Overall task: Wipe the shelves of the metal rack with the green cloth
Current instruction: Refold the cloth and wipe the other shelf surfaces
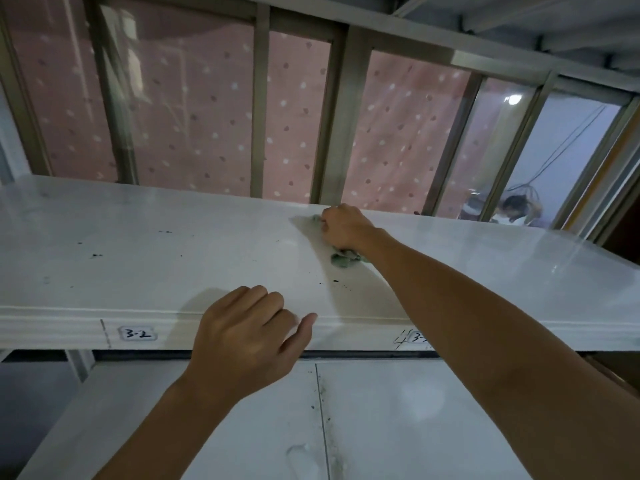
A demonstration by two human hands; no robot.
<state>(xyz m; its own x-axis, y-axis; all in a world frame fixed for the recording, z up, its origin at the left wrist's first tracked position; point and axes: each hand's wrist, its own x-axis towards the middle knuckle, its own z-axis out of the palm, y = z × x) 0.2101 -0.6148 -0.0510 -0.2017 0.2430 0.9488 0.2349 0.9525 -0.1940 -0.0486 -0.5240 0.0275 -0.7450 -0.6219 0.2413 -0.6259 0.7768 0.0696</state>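
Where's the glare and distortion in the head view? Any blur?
Head view: soft glare patches on the white shelf at right and on the lower shelf; wide-angle bowing of the window frame; right hand and green cloth slightly soft; arm shadow beside the cloth.

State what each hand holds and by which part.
The right hand grips the green cloth, bunched in its fist against the upper shelf. The left hand holds nothing, resting on that shelf's front edge.
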